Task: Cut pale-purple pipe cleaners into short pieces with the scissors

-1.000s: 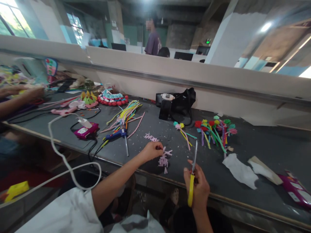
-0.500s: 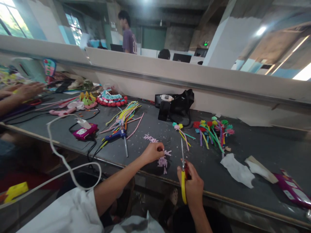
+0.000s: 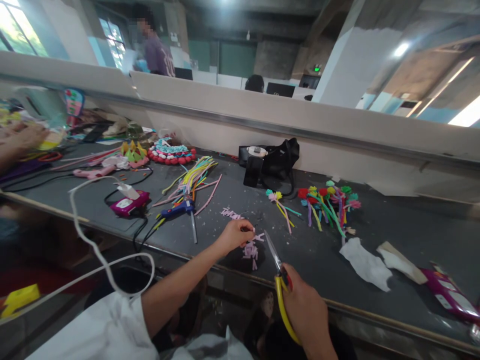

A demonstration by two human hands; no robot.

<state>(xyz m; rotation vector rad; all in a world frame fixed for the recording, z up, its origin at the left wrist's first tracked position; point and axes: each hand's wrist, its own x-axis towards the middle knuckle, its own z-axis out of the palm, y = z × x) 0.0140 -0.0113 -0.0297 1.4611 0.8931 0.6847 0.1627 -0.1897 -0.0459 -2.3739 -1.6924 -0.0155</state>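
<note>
Background: pale partition [image 3: 262, 112] behind a dark surface [image 3: 420, 235]; beyond it, a person in a purple shirt [image 3: 159, 57], back print illegible.
Co-worker's hands [image 3: 26, 136]: far left, near yellow material; grip too blurred to tell.
Magenta pack [image 3: 131, 204]: white tissue protruding; lettering too small to read.
Blue glue gun [image 3: 178, 209]: on the surface, at the near end of a bundle of coloured stems [image 3: 197, 175].
Left hand [image 3: 237, 234]: fingers curled, thumb and fingertips pinched on a small pale piece [image 3: 254, 230].
Pink cut pieces [image 3: 250, 251]: loose heap beside and below the left hand.
Scissors [image 3: 274, 254]: blades pointing up-left, tip near the left fingertips, apart from them.
Right hand [image 3: 305, 305]: wrapped around the yellow-and-red scissor handles.
Pompom-topped stems [image 3: 332, 200]: multicoloured cluster, farther back.
Second magenta pack [image 3: 452, 292]: right edge; label unreadable.
</note>
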